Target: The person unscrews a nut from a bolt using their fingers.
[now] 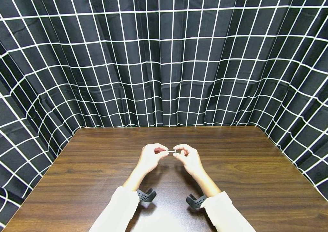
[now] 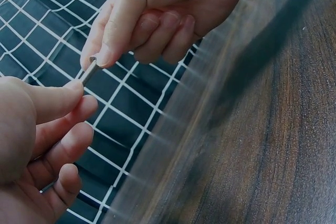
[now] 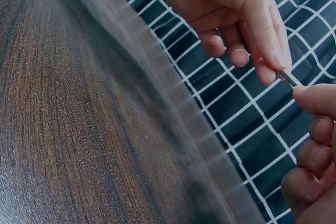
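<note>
A small metal bolt [image 1: 171,151] spans the gap between my two hands, held above the table, its thin shaft level in the head view. My left hand [image 1: 150,158] pinches one end between thumb and forefinger, the other fingers loosely bent below. At the wider, head-like end, my right hand [image 1: 191,160] has thumb and forefinger closed on it, the remaining fingers curled in. The left wrist view shows the grey shaft [image 2: 90,72] running from the left thumb tip up to the right fingertips. Both ends are partly hidden by fingers.
A brown wood-grain table [image 1: 100,167] lies under both hands. Black curtain [image 1: 169,71] with a white grid stands behind and at both sides of it. Dark wrist mounts [image 1: 147,195] are strapped near both light sleeves [image 1: 117,209].
</note>
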{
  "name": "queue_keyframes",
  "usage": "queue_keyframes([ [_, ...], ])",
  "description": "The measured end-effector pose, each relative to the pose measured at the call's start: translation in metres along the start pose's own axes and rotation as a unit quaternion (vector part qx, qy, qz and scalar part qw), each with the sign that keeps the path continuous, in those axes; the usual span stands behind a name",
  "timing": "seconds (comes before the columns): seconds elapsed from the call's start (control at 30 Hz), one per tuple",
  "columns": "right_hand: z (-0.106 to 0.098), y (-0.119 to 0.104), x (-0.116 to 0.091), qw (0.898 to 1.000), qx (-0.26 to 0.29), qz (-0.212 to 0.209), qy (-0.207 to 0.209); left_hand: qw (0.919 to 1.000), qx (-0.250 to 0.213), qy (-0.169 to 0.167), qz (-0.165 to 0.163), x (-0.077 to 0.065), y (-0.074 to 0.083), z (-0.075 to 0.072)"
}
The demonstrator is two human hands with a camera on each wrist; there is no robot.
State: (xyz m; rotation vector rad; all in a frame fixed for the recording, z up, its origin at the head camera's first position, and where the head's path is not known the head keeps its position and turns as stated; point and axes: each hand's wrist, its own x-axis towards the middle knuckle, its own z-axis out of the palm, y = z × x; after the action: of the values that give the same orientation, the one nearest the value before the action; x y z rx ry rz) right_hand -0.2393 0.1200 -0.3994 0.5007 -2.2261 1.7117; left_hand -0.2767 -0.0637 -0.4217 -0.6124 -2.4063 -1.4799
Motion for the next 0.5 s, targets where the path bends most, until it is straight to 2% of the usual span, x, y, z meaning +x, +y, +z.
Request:
queue_keyframes([
  [0.27,-0.0006,0.0004,0.0007,1.000,0.015,0.006,-0.010,1.0000,0.001,-0.007,0.000,-0.0004,-0.0005,0.0005],
  [0.43,0.0006,-0.0006,0.0006,1.000,-0.010,0.022,0.000,1.0000,-0.001,-0.006,0.001,-0.0006,-0.0002,0.0009],
  [0.5,0.0016,0.0070,0.0021,0.999,-0.013,0.034,0.006,1.0000,0.001,-0.007,0.002,-0.0004,0.0001,0.0014],
])
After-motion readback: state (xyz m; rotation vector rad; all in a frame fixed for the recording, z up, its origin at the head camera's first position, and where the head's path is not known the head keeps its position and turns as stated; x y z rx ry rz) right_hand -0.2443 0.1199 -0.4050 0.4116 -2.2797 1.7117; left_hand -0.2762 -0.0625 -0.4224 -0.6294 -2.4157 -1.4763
